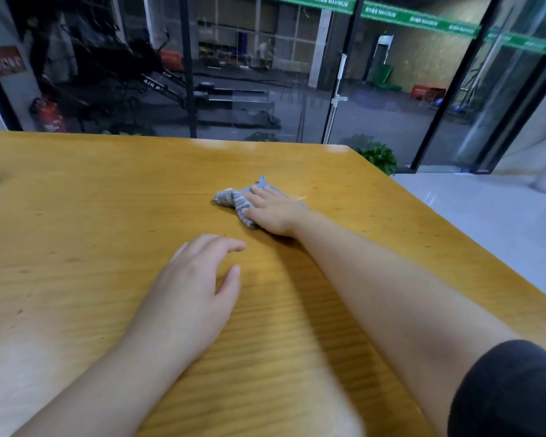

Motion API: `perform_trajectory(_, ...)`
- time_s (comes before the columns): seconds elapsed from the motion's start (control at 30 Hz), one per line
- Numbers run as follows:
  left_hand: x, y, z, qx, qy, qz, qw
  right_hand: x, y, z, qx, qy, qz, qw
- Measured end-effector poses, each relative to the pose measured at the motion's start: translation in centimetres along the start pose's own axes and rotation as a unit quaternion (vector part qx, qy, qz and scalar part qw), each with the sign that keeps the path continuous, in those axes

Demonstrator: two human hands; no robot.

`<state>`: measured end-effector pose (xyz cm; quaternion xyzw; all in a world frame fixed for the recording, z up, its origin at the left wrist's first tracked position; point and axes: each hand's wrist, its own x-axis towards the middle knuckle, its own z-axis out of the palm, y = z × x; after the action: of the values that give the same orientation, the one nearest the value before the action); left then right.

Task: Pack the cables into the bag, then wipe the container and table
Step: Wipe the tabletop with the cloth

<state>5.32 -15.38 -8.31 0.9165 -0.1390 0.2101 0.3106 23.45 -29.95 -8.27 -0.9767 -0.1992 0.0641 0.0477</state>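
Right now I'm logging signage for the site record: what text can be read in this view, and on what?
"MAXIMUM": repeated in white on the green banner across the glass front; the characters beside it are too blurred.
"AIR R...": on black gym equipment outside, partly cut off.
Red sign at left: blurred, unreadable.
Fire extinguisher label: unreadable.
Table, cloth: no text.

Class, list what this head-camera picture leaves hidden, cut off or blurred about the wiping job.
1. Head view: the right hand covers much of the grey cloth, so its full shape is hidden.
2. The bag, cables and container lie outside the frame.
3. The table is cut off at the left and bottom edges.
4. The table surface near the left hand is motion-blurred; remaining dirt cannot be judged.
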Motion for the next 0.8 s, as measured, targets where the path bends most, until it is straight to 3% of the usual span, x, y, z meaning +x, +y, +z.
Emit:
perform_trajectory(0.3,-0.3,-0.4,-1.7,-0.017,0.06,-0.014,0.998,-9.3,-5.2,1.0,-0.009,-0.031,-0.121,0.992)
perform_trajectory(0.4,-0.6,-0.4,-2.0,-0.015,0.06,-0.027,0.998,-12.1,-4.3,1.2,0.002,-0.038,-0.117,0.992)
perform_trajectory(0.57,-0.7,-0.3,-2.1,-0.025,0.05,-0.035,0.998,-12.9,1.3,0.6,0.037,-0.014,0.024,0.999)
perform_trajectory(0.7,-0.8,-0.4,-1.8,-0.022,0.034,-0.03,0.999,-10.5,7.1,-0.1,0.034,0.005,0.172,0.985)
perform_trajectory(0.8,-0.3,-0.3,-1.5,-0.012,0.027,-0.018,0.999,-7.8,8.9,-0.4,0.041,0.03,0.228,0.972)
